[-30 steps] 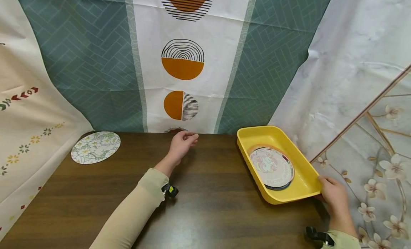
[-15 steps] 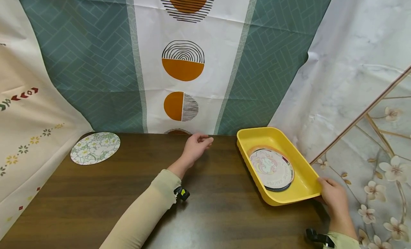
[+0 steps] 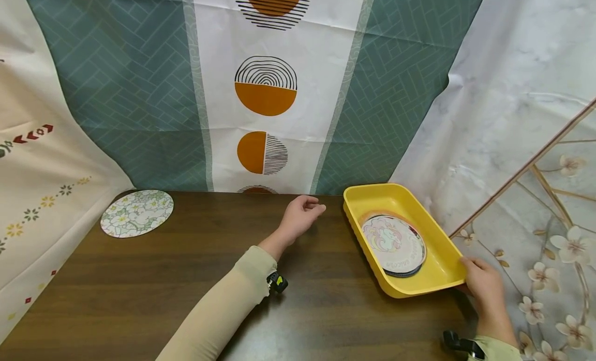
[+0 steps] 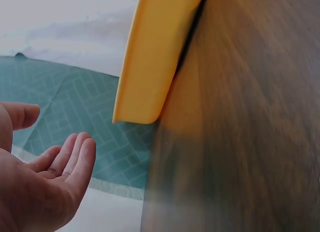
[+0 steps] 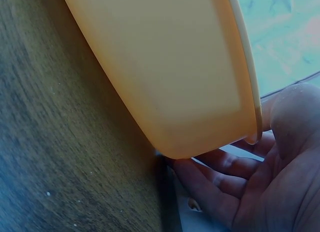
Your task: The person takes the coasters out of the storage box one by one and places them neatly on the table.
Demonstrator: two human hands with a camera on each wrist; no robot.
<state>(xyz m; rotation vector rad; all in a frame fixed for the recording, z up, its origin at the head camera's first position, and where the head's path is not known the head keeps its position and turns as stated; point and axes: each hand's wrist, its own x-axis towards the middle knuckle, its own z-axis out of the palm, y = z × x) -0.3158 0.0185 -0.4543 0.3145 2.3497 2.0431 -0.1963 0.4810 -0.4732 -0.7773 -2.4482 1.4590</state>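
A yellow plastic tray [image 3: 440,247] stands at the right of the table, and my right hand [image 3: 484,286] grips its near right corner. In the right wrist view the fingers [image 5: 207,192] reach under the tray's wall [image 5: 170,92], with the thumb at the rim. Inside the tray lie stacked round mats, the top one a white coaster [image 3: 396,244] with a unicorn drawing. My left hand [image 3: 300,219] hovers over the far middle of the table, left of the tray and apart from it. Its fingers are relaxed and hold nothing, as the left wrist view [image 4: 47,177] confirms.
A round floral mat [image 3: 137,213] lies at the table's far left corner. The dark wooden table [image 3: 186,273] ends at a hanging patterned cloth [image 3: 265,100]. White floral cloth [image 3: 535,169] hangs close along the right side, and cream cloth [image 3: 42,195] along the left.
My left hand has moved to the right across the table, closer to the tray. The right hand and the tray have stayed in place.
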